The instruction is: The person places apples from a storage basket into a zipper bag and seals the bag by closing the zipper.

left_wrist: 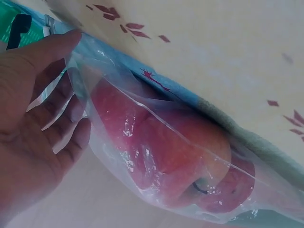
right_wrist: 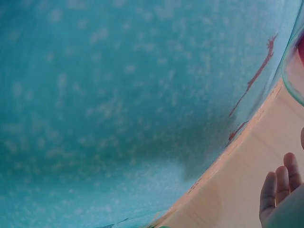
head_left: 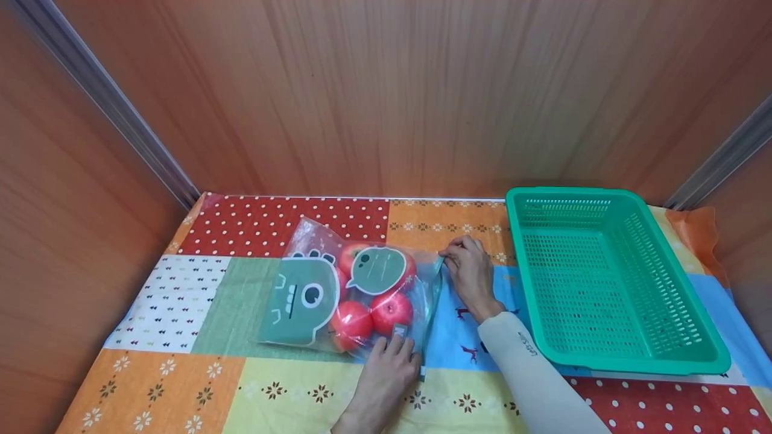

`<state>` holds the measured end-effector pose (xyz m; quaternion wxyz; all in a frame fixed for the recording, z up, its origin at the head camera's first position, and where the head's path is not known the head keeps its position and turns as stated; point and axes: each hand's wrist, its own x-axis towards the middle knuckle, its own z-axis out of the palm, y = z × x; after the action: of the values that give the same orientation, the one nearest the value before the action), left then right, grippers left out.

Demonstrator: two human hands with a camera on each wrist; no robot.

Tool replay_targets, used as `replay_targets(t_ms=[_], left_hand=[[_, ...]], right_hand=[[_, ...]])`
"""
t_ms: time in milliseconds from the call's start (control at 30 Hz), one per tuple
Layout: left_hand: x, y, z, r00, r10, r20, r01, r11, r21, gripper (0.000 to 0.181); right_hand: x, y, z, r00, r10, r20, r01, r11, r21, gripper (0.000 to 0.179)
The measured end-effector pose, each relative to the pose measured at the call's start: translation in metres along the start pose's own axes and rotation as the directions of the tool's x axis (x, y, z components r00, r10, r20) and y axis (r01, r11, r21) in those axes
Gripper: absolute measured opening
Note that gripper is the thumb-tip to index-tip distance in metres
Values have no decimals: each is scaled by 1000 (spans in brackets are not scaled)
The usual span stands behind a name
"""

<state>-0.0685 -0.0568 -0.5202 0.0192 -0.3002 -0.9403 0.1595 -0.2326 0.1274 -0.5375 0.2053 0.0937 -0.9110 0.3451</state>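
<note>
A clear zip bag (head_left: 304,304) with a green cartoon print lies on its side, its zip edge (head_left: 432,307) towards the right. Several red apples (head_left: 392,311) show through the plastic. At the zip edge's far corner, my right hand (head_left: 469,271) pinches the bag between thumb and fingertips. My left hand (head_left: 386,377) rests its fingers on the near side of the bag by the zip end. In the left wrist view, that hand (left_wrist: 28,118) has loosely bent fingers against the plastic beside the apples (left_wrist: 190,147). Only some fingers (right_wrist: 281,183) appear in the right wrist view.
To the right stands a green plastic basket (head_left: 603,289) with perforated walls, close to my right forearm. A patchwork cloth (head_left: 175,307) covers the table. Wood-grain panels (head_left: 386,96) rise behind it and at both sides.
</note>
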Motion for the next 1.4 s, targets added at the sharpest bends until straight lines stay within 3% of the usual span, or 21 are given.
replay_targets(t_ms=[267, 500, 700, 867, 1167, 1300, 1400], left_hand=[[-4, -5, -2, 999, 47, 17, -47, 999, -19, 49], [-15, -13, -6, 995, 52, -81, -59, 995, -83, 47], [-27, -24, -7, 991, 40, -129, -63, 982, -180, 41], [-29, -26, -5, 993, 44, -109, -65, 977, -203, 44], [-22, -22, 1, 999, 41, -19, -43, 989, -144, 53], [-20, -21, 2, 997, 74, -23, -76, 992, -103, 53], [-22, -21, 3, 993, 101, -62, -104, 993, -55, 49]], right_hand=[[-1, -1, 1, 1000, -11, -14, 11, 1000, -2, 6], [0, 0, -1, 1000, -6, -16, 6, 1000, 4, 6], [0, 2, -3, 1000, 13, -24, -13, 1000, -10, 6], [0, 3, -3, 999, 28, -24, -29, 999, -17, 7], [-1, 1, -2, 998, 69, -3, -69, 997, -18, 8], [-2, 0, -2, 998, 69, -8, -69, 997, -21, 8], [-2, -1, -3, 997, 71, -12, -71, 997, -27, 7]])
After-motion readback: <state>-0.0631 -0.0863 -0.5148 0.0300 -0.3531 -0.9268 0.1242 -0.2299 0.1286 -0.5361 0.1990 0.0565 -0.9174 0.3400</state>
